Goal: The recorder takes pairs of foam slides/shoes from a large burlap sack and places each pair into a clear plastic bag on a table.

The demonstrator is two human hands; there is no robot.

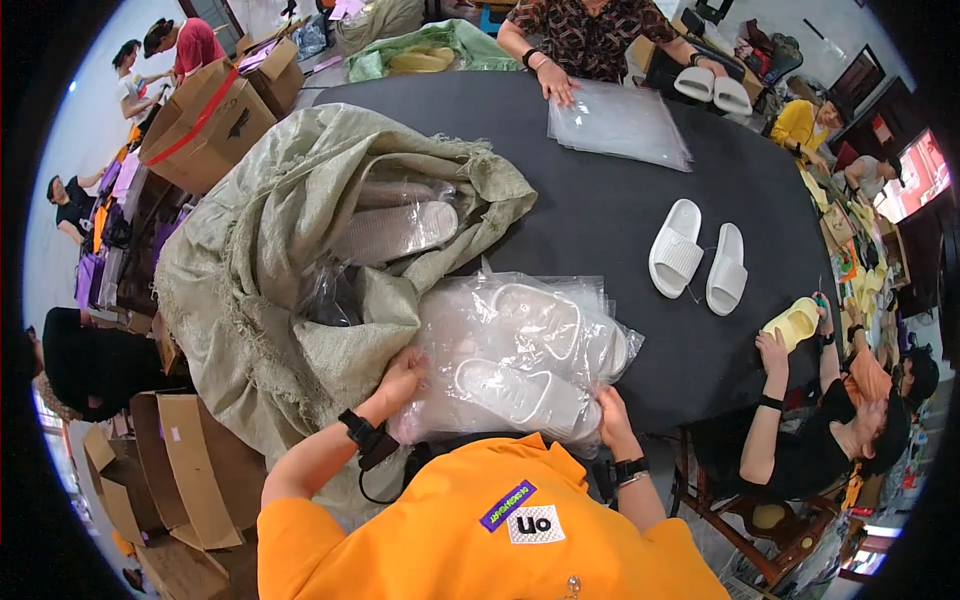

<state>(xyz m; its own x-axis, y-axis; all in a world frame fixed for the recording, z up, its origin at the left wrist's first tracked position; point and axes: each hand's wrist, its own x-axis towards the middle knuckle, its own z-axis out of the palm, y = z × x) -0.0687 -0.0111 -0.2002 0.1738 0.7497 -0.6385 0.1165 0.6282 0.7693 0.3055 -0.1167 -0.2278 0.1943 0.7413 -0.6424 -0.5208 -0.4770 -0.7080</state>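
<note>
Past the orange shirt point(420, 550)'s lettered patches point(536, 525), my right grip point(612, 412) is pinching a clear bag point(555, 366)'s edge; my left grip point(403, 376) is touching plastic opposite (I'm failing to tell whether it's closing). White slippers point(530, 400) are lying bagged between them. A woven sack point(265, 230) is crowding the left; loose slippers point(677, 262) are resting farther across the worktop point(580, 225). A distant carton point(215, 125) is showing a dark mark.

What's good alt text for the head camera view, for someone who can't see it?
A person's left hand and right hand hold clear plastic packaging with white slippers inside, at a dark table. A woven sack with a wrapped slipper is at left, a loose white pair at right; opposite, a co-worker's hand rests on clear plastic sheets.
</note>
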